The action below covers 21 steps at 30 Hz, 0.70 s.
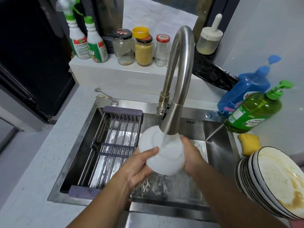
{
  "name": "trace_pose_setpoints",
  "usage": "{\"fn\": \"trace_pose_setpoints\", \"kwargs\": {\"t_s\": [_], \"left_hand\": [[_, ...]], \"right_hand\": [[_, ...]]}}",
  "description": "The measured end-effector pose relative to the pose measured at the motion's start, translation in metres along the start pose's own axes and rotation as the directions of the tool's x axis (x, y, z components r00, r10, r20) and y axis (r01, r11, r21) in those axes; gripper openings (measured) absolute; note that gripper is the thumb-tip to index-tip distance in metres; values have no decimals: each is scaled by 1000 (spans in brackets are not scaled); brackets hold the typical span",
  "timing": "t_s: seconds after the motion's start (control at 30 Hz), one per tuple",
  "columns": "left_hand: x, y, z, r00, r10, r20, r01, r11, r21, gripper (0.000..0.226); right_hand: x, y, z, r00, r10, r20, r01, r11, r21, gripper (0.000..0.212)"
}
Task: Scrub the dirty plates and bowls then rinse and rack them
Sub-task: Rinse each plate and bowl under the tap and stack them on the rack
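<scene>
Under the tap (176, 79), over the sink (218, 155): white dish (162, 155), bowl or plate hard to tell, held tilted in the running water. Left hand (139, 165) gripping the dish's near-left edge, thumb curled over the rim onto its face, other fingers hidden behind. Right hand (191, 155) clasping the dish's right side, fingers wrapped round the back and mostly out of sight. Water sheeting over the dish and splashing onto the sink floor below the tap.

Left of the tap, across the sink: rack (115, 145), holding no dishes. Right of the tap, on the counter: stack of dirty plates (279, 181), top one smeared brown; yellow sponge (249, 143) just behind the stack; green soap bottle (254, 111) and blue bottle (245, 91) beyond that.

Step in hand, by the look of it: rinsing. Most of the task apparently still ahead, given the stack. Next move likely: turn the dish to clear the back, then carry it left of the tap and stand it between the rack's bars. Wet surface, so a firm grip needed to avoid a slip.
</scene>
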<state>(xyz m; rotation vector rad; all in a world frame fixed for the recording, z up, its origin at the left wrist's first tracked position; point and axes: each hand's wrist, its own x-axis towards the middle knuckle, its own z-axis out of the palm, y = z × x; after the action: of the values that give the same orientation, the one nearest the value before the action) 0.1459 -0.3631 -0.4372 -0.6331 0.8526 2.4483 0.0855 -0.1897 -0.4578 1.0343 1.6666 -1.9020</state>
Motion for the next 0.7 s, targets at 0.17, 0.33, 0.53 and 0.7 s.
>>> {"fn": "trace_pose_setpoints", "kwargs": {"t_s": [0.17,0.33,0.53,0.7], "left_hand": [[-11,9,3,1000,-15,9,10,909,416,66],[-9,3,20,998,44,-53,0,774,634,52],[-18,13,9,1000,3,-29,10,899,438,59],[-25,20,-5,999,35,20,-37,993,109,59]], "right_hand": [[-4,-29,23,980,-183,72,196,878,-436,54],[-51,-32,74,937,-214,277,339,361,-869,42],[-39,-46,72,930,-204,305,367,531,-764,47],[-12,-55,26,979,-120,163,190,817,-544,37]]}}
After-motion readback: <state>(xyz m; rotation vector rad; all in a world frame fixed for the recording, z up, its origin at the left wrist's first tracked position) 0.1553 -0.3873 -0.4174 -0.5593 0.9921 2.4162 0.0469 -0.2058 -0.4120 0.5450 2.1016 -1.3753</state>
